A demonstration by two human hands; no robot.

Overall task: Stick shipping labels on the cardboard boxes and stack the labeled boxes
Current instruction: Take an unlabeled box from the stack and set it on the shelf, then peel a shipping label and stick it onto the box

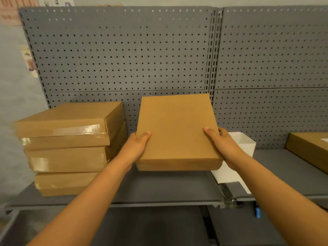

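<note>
Both hands, left hand [137, 145] and right hand [221, 144], clasp the unlabelled box [175, 132] by its sides above the shelf [159, 189], stack [71, 148] at nine o'clock; best set it down flat for labelling

A stockroom or shop: grey pegboard shelving [124, 59] holds a stack of taped cardboard boxes [69, 148]

Both bare arms reach forward — the left hand [137, 145] and right hand [222, 144] grip opposite sides of the cardboard box [177, 128], thumbs on top.
</note>
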